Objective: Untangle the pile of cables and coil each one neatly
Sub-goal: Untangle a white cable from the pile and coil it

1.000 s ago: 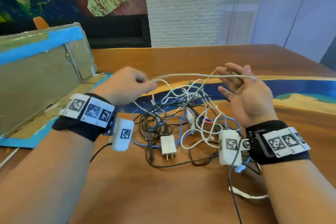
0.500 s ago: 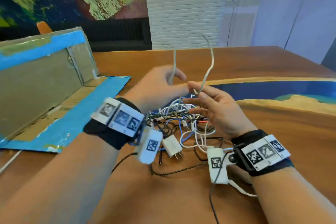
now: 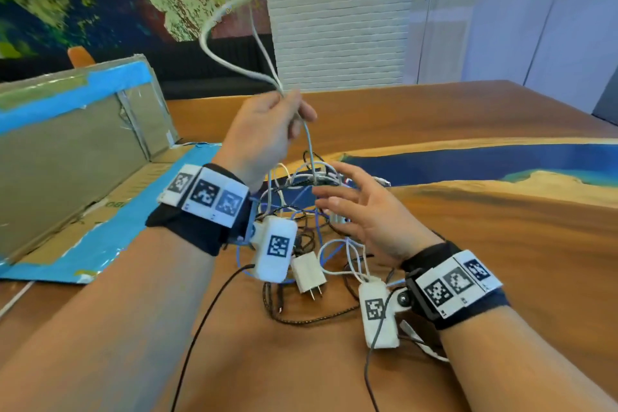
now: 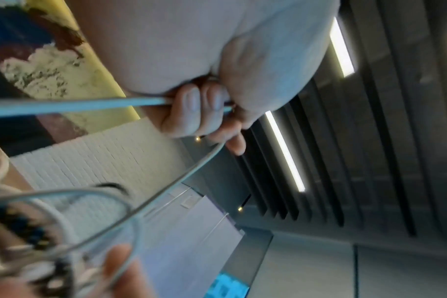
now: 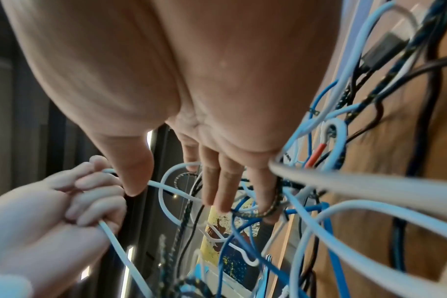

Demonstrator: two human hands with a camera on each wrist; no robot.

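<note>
A tangled pile of cables (image 3: pixel 311 211), white, blue and black, lies on the wooden table (image 3: pixel 468 244). My left hand (image 3: pixel 267 130) is raised above it and grips a pale grey cable (image 3: pixel 227 60), which loops up over the hand and also hangs down into the pile. In the left wrist view the fingers (image 4: pixel 199 104) curl round that pale grey cable (image 4: pixel 77 104). My right hand (image 3: pixel 361 207) hovers low over the pile with fingers spread and straight, holding nothing. In the right wrist view its fingertips (image 5: pixel 219 193) reach among blue and white strands (image 5: pixel 306 201).
A white plug adapter (image 3: pixel 307 273) lies at the pile's near edge, with a braided black cable (image 3: pixel 311 319) trailing in front. A cardboard box with blue tape (image 3: pixel 77 124) stands at the left. Bare table (image 3: pixel 501 278) spreads to the right.
My left hand has risen with the pale cable, whose loop now stands higher. My right hand let go of the cable and dropped toward the pile with fingers open.
</note>
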